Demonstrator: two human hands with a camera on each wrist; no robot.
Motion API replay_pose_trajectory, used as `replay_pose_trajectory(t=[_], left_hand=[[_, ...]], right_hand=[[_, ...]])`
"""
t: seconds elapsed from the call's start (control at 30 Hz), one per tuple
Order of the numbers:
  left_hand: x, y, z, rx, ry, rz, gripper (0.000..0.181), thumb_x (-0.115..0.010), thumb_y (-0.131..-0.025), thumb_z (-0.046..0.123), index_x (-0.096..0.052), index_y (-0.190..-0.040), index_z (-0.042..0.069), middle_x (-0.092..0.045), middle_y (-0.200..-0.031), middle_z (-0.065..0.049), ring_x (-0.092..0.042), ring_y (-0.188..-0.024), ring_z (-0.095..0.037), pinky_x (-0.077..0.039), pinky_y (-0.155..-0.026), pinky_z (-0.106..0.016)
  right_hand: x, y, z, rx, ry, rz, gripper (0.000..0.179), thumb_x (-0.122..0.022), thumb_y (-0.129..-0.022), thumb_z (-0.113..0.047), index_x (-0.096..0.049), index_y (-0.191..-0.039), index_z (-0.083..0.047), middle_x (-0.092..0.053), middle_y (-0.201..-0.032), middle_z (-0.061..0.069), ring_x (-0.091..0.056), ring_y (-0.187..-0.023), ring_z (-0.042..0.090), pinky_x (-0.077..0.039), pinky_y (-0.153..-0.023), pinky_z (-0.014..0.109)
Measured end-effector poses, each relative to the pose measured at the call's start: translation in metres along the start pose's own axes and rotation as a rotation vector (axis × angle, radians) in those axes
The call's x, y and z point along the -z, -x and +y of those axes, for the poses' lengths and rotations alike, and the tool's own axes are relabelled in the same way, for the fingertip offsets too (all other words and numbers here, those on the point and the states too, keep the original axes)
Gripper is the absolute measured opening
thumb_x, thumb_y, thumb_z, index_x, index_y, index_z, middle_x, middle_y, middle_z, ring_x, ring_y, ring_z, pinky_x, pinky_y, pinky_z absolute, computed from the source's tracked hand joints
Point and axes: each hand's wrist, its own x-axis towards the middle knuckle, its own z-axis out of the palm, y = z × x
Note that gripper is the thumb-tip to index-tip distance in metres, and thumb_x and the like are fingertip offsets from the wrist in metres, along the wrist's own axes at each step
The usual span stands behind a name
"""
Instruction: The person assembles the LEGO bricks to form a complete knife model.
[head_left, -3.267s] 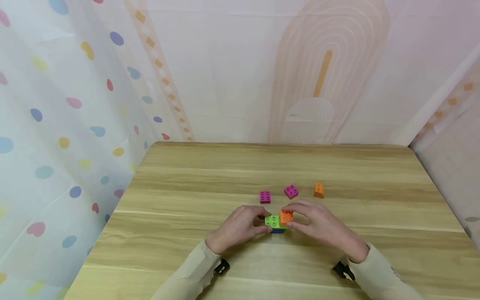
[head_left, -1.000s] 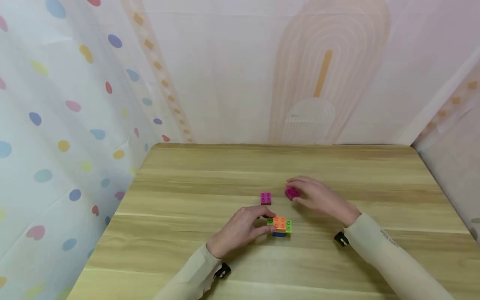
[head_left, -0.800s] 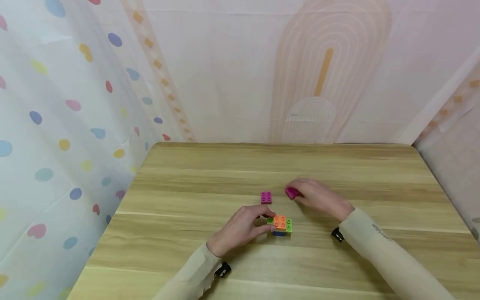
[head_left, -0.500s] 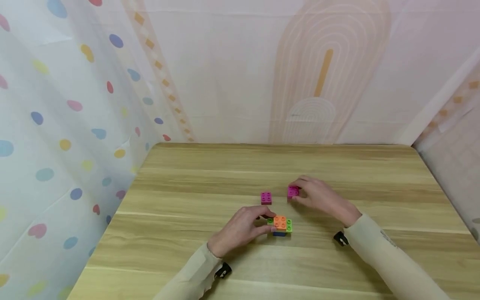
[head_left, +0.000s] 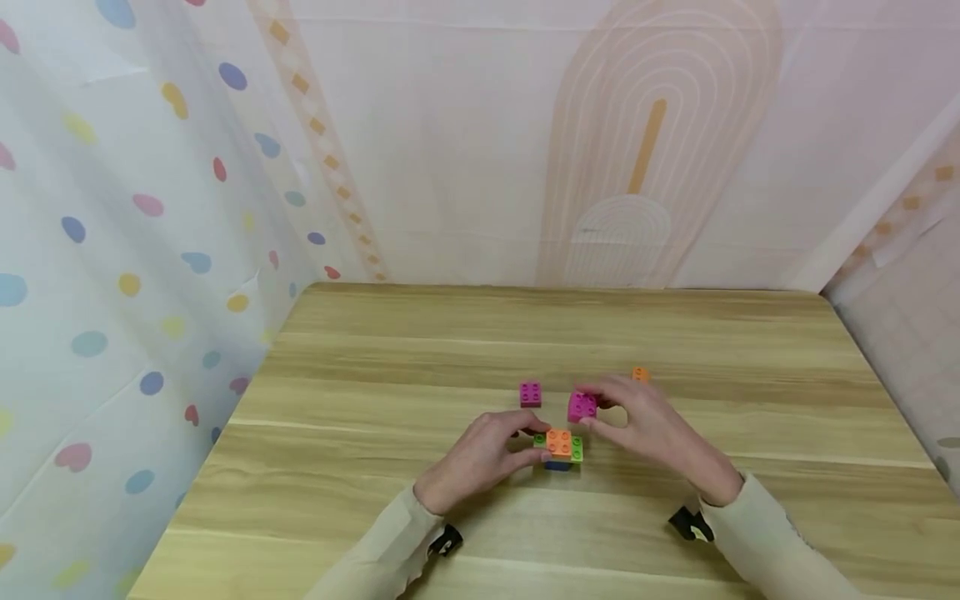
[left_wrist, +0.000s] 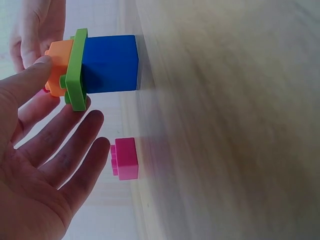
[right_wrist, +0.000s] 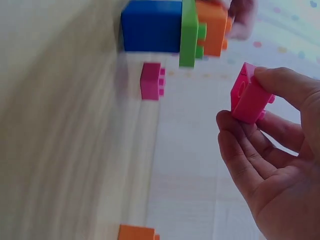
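Observation:
A small stack stands on the table: a blue block (left_wrist: 111,63) at the bottom, a thin green plate brick (left_wrist: 76,70) across it, and an orange brick (head_left: 558,444) on top. My left hand (head_left: 480,460) pinches the orange brick between thumb and fingers, at the stack's left side. My right hand (head_left: 651,425) pinches a magenta brick (right_wrist: 251,94) by its edges, raised off the table and tilted, just behind and right of the stack. Another magenta brick (head_left: 530,394) lies on the table behind the stack, near the left fingertips.
An orange brick with a curved side (head_left: 640,375) lies behind my right hand, partly hidden by it. The wooden table (head_left: 360,375) ends at a printed curtain (head_left: 465,167) at the back and a dotted one on the left.
The orange brick was set on the green plate by the right hand, which then went back to the magenta brick, lifted it and brought it toward the stack. The left hand stayed at the stack.

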Motion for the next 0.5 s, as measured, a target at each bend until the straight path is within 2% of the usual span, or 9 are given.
replay_pose_trajectory(t=[0.17, 0.4, 0.5], left_hand=[[-0.001, 0.0, -0.001, -0.011, -0.01, 0.012, 0.025, -0.076, -0.096, 0.023, -0.072, -0.117, 0.011, -0.075, -0.116, -0.003, -0.071, -0.104, -0.016, -0.058, -0.09, -0.028], [-0.001, -0.001, -0.001, -0.042, -0.006, 0.024, 0.026, -0.077, -0.095, 0.021, -0.072, -0.118, 0.009, -0.076, -0.116, -0.003, -0.071, -0.104, -0.017, -0.059, -0.091, -0.031], [-0.002, 0.0, -0.002, -0.044, -0.003, 0.022, 0.026, -0.077, -0.095, 0.02, -0.071, -0.118, 0.009, -0.075, -0.116, -0.003, -0.071, -0.105, -0.017, -0.058, -0.092, -0.03]], right_hand=[[-0.006, 0.008, -0.01, -0.003, -0.039, 0.006, 0.034, -0.082, -0.092, -0.019, -0.072, -0.122, -0.008, -0.073, -0.116, 0.001, -0.07, -0.101, 0.016, -0.061, -0.086, 0.038], [-0.017, 0.009, -0.015, 0.089, -0.028, 0.02, 0.035, -0.085, -0.088, -0.015, -0.073, -0.119, -0.006, -0.074, -0.113, 0.001, -0.07, -0.102, 0.017, -0.061, -0.086, 0.037], [-0.02, 0.009, -0.016, 0.104, -0.039, 0.021, 0.035, -0.085, -0.087, -0.014, -0.073, -0.119, -0.006, -0.073, -0.113, 0.0, -0.07, -0.101, 0.016, -0.061, -0.086, 0.037]])
